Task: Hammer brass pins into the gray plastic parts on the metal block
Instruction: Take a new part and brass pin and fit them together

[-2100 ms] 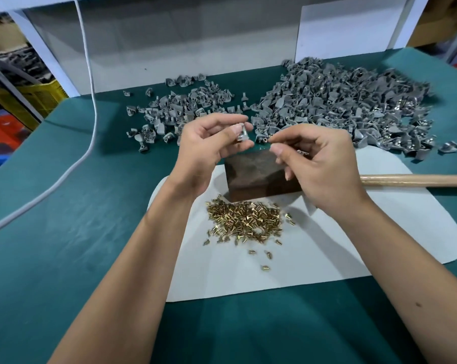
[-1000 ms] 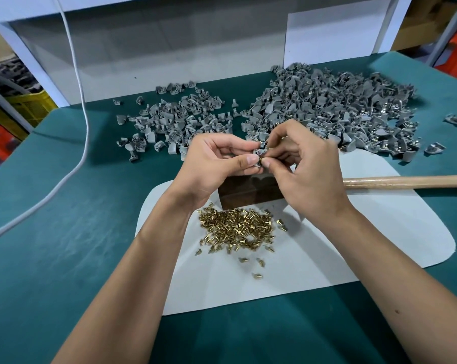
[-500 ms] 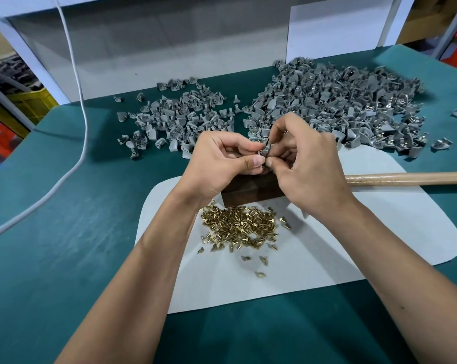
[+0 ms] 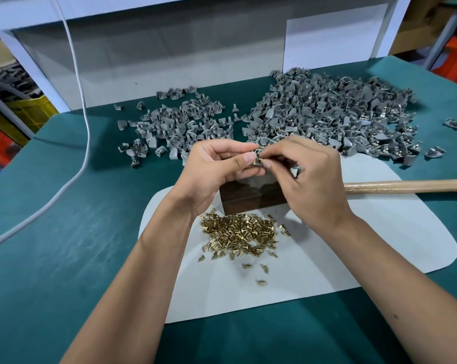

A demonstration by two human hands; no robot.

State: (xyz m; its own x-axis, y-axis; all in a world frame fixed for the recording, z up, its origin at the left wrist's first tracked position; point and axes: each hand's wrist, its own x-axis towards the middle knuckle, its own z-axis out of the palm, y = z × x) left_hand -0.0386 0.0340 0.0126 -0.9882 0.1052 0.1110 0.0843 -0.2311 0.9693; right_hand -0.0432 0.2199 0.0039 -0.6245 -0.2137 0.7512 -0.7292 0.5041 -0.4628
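Hands meet just above block (image 4: 251, 199) | left hand (image 4: 217, 166) grip pinches gray part (image 4: 256, 160) | right hand (image 4: 309, 174) grip pinches tiny pin at part, hard to see | hammer handle (image 4: 406, 185) lies sideways, nearer right hand

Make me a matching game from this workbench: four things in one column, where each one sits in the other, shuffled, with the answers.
Things:
1. loose brass pins
2. hammer handle
3. white cable
4. metal block

Places:
A. trailing down across the left of the green table
B. under the two hands, just beyond the pins
C. heaped on the white mat, nearest the person
D. lying flat, running off the right edge of the view

Pairs: 1-C, 2-D, 3-A, 4-B
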